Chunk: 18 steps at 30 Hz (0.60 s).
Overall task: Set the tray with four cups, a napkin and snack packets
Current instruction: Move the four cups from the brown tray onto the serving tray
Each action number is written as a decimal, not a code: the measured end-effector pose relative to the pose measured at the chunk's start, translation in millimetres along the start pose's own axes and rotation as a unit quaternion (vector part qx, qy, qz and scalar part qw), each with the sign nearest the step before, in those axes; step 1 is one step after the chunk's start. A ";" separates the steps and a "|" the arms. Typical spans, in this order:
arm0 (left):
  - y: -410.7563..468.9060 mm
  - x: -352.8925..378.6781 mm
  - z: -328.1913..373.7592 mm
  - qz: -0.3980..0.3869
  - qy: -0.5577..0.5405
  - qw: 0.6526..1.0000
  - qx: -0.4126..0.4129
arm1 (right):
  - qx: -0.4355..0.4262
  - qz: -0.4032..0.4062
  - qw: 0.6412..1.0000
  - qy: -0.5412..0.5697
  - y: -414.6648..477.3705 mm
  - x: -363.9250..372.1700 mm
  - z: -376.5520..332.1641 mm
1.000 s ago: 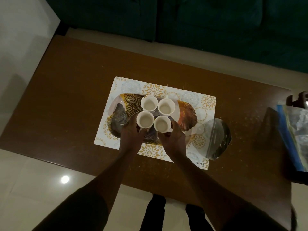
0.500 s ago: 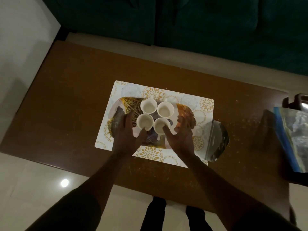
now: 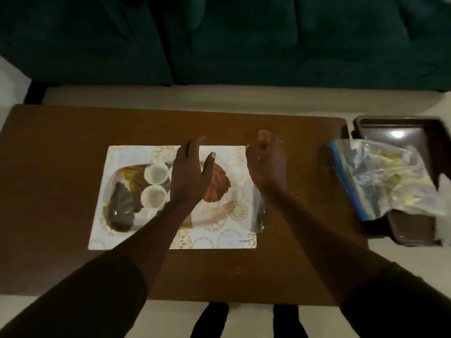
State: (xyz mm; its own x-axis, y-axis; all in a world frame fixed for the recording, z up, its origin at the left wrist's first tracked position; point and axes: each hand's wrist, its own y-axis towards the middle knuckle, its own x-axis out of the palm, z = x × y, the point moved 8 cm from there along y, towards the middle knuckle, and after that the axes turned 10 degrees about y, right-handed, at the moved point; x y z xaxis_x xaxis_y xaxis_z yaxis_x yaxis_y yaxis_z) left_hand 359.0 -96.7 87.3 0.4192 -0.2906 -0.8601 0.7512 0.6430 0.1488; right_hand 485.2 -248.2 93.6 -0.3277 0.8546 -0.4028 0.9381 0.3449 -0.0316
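An oval tray (image 3: 122, 191) with a gold and dark leaf pattern lies on a white floral placemat (image 3: 214, 237). Two white cups (image 3: 156, 173) (image 3: 153, 196) show on it; my left hand (image 3: 189, 176) hovers above the tray and hides the other cups. That hand is open, fingers apart, holding nothing. My right hand (image 3: 266, 164) is raised over the placemat's right edge, fingers loosely curled, with nothing visible in it. A clear zip bag of snack packets (image 3: 388, 181) with a blue seal rests on a dark brown tray (image 3: 400, 130) at the right.
The placemat sits mid-way on a brown wooden table (image 3: 61, 167). A crumpled clear plastic bag (image 3: 260, 211) lies at the placemat's right edge. A dark green sofa (image 3: 219, 40) stands beyond the table. Pale floor surrounds it, and my feet (image 3: 212, 320) show below.
Both hands have let go of the cups, lifted off the tray and shifted right. The camera has swung right, bringing the brown tray and snack bag fully into view.
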 end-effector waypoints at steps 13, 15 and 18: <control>-13.3 144.5 236.3 -0.080 -0.071 0.990 0.093 | 0.073 0.086 0.993 -0.044 23.4 -259.1 129.9; -18.1 162.9 257.9 -0.099 -0.075 0.987 0.099 | 0.081 0.086 0.992 -0.052 19.7 -283.2 144.9; -27.2 191.8 301.2 -0.133 -0.083 0.981 0.112 | 0.096 0.107 0.988 -0.052 17.5 -329.0 167.6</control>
State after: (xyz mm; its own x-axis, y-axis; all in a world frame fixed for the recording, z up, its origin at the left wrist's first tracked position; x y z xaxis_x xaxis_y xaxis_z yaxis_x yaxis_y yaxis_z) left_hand 572.6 -383.3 65.1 0.2558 -0.5507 -0.7946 0.9309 0.3619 0.0489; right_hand 628.3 -588.4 72.2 -0.1164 0.8518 -0.5107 0.9918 0.0729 -0.1045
